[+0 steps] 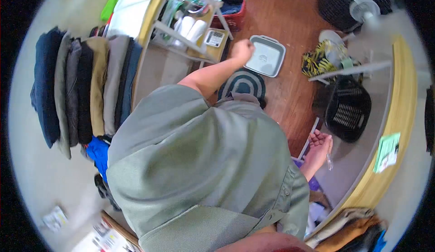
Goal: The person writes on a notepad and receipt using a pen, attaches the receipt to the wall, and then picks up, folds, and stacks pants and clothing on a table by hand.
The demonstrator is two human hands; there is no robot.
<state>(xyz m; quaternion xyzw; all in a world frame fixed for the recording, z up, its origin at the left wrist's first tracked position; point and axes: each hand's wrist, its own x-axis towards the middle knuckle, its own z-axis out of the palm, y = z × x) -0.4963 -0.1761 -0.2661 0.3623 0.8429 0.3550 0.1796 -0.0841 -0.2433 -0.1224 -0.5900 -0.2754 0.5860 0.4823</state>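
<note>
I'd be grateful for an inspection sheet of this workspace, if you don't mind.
Surface: brown floor, with a striped mat on it.
Job's things: pale tray, at the left hand.
Clutter: black basket, patterned cloth and filled red basket nearby.
Hands: left closed at the tray's rim, grip unclear; right hand palm up, fingers loosely curled.
Cables: nothing seen.
Surroundings: row of clothes at the picture's left; wood-edged shelf at its right.
</note>
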